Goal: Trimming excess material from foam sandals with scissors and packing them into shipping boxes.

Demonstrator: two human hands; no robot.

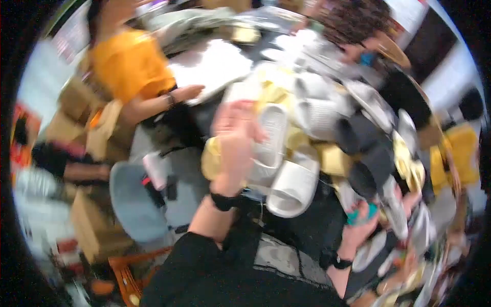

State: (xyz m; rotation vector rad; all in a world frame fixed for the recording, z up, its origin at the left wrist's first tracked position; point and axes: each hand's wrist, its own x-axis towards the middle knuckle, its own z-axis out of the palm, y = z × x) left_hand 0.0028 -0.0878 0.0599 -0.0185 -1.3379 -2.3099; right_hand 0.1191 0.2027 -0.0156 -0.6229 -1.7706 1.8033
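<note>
My left hand (238, 125), smeared by motion, reaches over a heap of slippers; its fingers are too blurred to read. A white slipper (244, 92) lies just beyond it, and a pale slide (272, 133) is right beside it. Nearer to me, another white slide (292, 188) rests at the heap's front edge. Low on the right, my right hand (358, 227) is closed around a small teal object (364, 214) whose kind is unclear. Next to that hand are light slippers (395, 210). Dark slippers (365, 171) and a yellow one (335, 158) lie between my hands.
A person in an orange top (130, 64) stands at the far left, one hand near a bright white sheet (212, 66). Another person with curly hair (358, 20) is across the heap. A grey-blue chair (133, 204) and cardboard boxes (97, 225) stand at left.
</note>
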